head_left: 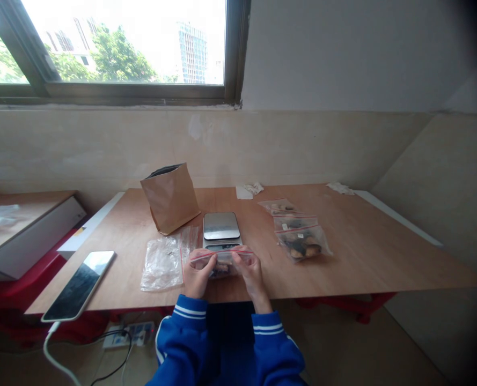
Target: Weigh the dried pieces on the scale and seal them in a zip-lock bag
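Both hands pinch the red-striped top edge of a clear zip bag [224,269] at the table's front edge. My left hand [198,273] grips the left part of the seal, thumb on top. On the right part, my right hand [251,272] is closed in the same way. Dark and brownish pieces show inside the bag; I cannot make out what they are. Just behind it stands a kitchen scale [221,226] with a bare metal plate, its display partly covered by the bag and hands. Flat empty zip bags [161,264] lie left of my left hand.
An open brown paper pouch [171,198] stands behind the empty bags. Filled zip bags [302,244] overlap at the right. A phone [81,284] with a white cable lies at the left edge. Crumpled tissue [254,188] and another tissue [340,188] lie by the wall.
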Demonstrator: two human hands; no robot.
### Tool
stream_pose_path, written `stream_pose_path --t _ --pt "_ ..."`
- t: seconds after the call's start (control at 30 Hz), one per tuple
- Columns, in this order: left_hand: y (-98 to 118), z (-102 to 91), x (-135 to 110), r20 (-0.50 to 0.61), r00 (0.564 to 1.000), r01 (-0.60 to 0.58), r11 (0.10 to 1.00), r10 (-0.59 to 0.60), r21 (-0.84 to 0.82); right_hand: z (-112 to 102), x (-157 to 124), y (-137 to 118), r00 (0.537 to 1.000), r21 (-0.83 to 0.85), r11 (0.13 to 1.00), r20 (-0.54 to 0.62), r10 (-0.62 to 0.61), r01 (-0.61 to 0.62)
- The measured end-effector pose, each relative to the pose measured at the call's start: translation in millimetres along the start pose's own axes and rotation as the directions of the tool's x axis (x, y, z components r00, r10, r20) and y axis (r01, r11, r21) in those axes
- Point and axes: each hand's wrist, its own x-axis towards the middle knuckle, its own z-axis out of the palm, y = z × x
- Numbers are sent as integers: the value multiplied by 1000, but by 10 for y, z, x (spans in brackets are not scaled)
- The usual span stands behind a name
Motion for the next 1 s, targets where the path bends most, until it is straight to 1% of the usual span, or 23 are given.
stream_pose_path --t 0.07,0.17,0.27,0.37,0.43,0.57,0.63,0.8,0.9,1.0 --pt "4 -9 9 59 998 27 999 -24 -43 -11 -3 -14 999 9 1000 35 16 -16" --pt "-25 -61 24 160 985 86 993 -72 -86 -33 -16 -55 991 46 997 123 61 -67" --pt "-75 -109 30 168 978 141 983 -120 -122 -47 -29 -96 973 69 991 208 99 -116" --pt "-105 -123 29 165 973 188 970 -162 -157 -50 -31 -106 960 16 994 261 98 -106" --pt "-102 -117 25 177 968 210 963 -180 -169 -45 -26 -91 964 -27 998 258 66 -61" --pt "-49 -88 10 196 958 249 948 -211 -196 -14 -18 -59 986 -66 998 164 -11 22" --pt "-10 -68 -2 214 951 267 945 -225 -191 9 -21 -66 989 -62 997 143 -30 39" --pt "62 -24 -27 215 940 307 931 -265 -196 77 -39 -116 993 -74 996 117 -33 42" --pt "75 -8 -33 177 952 282 941 -250 -187 101 -51 -124 994 -78 996 106 -24 32" --pt "80 -2 -34 142 966 241 952 -216 -189 101 -60 -134 990 -52 999 140 20 -12"
